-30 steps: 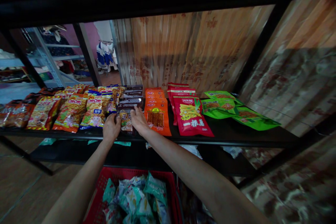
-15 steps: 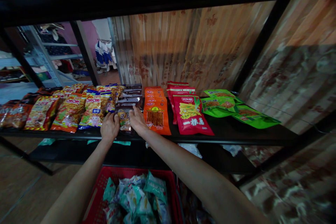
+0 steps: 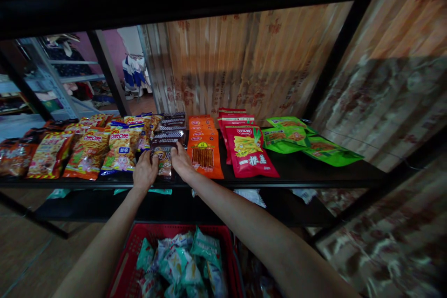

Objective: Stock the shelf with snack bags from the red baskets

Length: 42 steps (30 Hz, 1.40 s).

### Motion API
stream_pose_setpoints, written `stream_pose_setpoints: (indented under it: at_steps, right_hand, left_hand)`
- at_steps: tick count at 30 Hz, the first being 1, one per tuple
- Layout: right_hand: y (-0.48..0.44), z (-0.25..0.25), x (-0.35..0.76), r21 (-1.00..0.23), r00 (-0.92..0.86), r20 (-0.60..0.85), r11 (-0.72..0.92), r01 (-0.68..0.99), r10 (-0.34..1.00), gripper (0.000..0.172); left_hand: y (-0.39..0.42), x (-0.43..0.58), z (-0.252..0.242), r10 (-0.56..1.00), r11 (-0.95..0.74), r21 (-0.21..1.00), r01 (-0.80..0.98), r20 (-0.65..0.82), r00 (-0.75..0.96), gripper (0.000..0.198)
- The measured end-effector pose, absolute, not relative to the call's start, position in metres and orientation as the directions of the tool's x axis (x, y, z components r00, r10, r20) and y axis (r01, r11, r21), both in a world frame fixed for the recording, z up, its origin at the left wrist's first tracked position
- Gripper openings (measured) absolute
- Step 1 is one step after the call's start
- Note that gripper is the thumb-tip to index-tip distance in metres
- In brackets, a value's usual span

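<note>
A dark brown snack bag [image 3: 165,156] with pale lettering lies at the front of a row of matching bags on the black shelf. My left hand [image 3: 145,171] is at its left edge, fingers bent against it. At the opposite edge, my right hand [image 3: 181,162] grips the bag, its thumb and fingers partly over the front. The undersides of both hands are hidden. Just right of my right hand lies an orange snack bag [image 3: 206,154] in its own row. A yellow and blue snack bag [image 3: 120,148] is close to my left hand.
Red snack bags [image 3: 247,149] and green pouches [image 3: 284,142] lie farther right; more snack bags [image 3: 50,156] fill the left. Below, a red basket [image 3: 122,260] holds teal packets [image 3: 181,265]. A black shelf post [image 3: 335,51] and a lower shelf [image 3: 94,207] frame the space.
The whole view has shifted slightly, so the shelf goods appear a little farther left. Both hands stay at the dark bag; slightly more of its front lettering shows between them.
</note>
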State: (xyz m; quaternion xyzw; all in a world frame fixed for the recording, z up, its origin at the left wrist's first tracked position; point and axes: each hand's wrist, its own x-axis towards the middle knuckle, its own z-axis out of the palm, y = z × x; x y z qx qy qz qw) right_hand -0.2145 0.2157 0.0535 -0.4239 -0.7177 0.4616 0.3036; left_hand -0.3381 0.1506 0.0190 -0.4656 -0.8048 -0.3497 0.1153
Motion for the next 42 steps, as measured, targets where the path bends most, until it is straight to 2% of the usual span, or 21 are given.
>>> stream_pose_setpoints:
  at_steps: [9, 15, 19, 25, 29, 33, 38, 42]
  right_hand:
    - [0.210, 0.061, -0.202, -0.922, -0.451, 0.061, 0.223, 0.316, 0.891, 0.056]
    - [0.210, 0.074, -0.166, -0.917, -0.386, 0.146, 0.271, 0.292, 0.911, 0.050]
    - [0.214, 0.066, -0.138, -0.903, -0.351, 0.218, 0.324, 0.280, 0.911, 0.046]
    - [0.202, 0.041, -0.131, -0.909, -0.527, 0.247, 0.383, 0.164, 0.813, 0.038]
    - [0.190, 0.042, -0.157, -0.884, -0.621, 0.191, 0.408, 0.227, 0.760, 0.034]
    - [0.193, 0.045, -0.183, -0.860, -0.620, 0.153, 0.413, 0.300, 0.770, 0.029]
    - [0.203, 0.046, -0.190, -0.811, -0.592, 0.273, 0.512, 0.282, 0.758, 0.031]
    - [0.209, 0.042, -0.187, -0.793, -0.588, 0.210, 0.488, 0.364, 0.781, 0.031]
  left_hand:
    - [0.148, -0.336, 0.017, 0.617, 0.314, 0.385, 0.868, 0.612, -0.494, 0.052]
    - [0.140, -0.329, 0.019, 0.630, 0.246, 0.333, 0.910, 0.658, -0.412, 0.049]
    - [0.133, -0.325, 0.015, 0.615, 0.258, 0.354, 0.899, 0.658, -0.435, 0.049]
    - [0.124, -0.317, 0.005, 0.621, 0.266, 0.395, 0.880, 0.627, -0.469, 0.049]
    - [0.125, -0.315, 0.001, 0.605, 0.282, 0.419, 0.863, 0.621, -0.499, 0.049]
    - [0.130, -0.316, 0.002, 0.586, 0.267, 0.438, 0.858, 0.633, -0.506, 0.048]
    - [0.137, -0.315, 0.006, 0.544, 0.246, 0.463, 0.851, 0.661, -0.517, 0.051]
    - [0.144, -0.312, 0.004, 0.550, 0.253, 0.440, 0.862, 0.667, -0.502, 0.049]
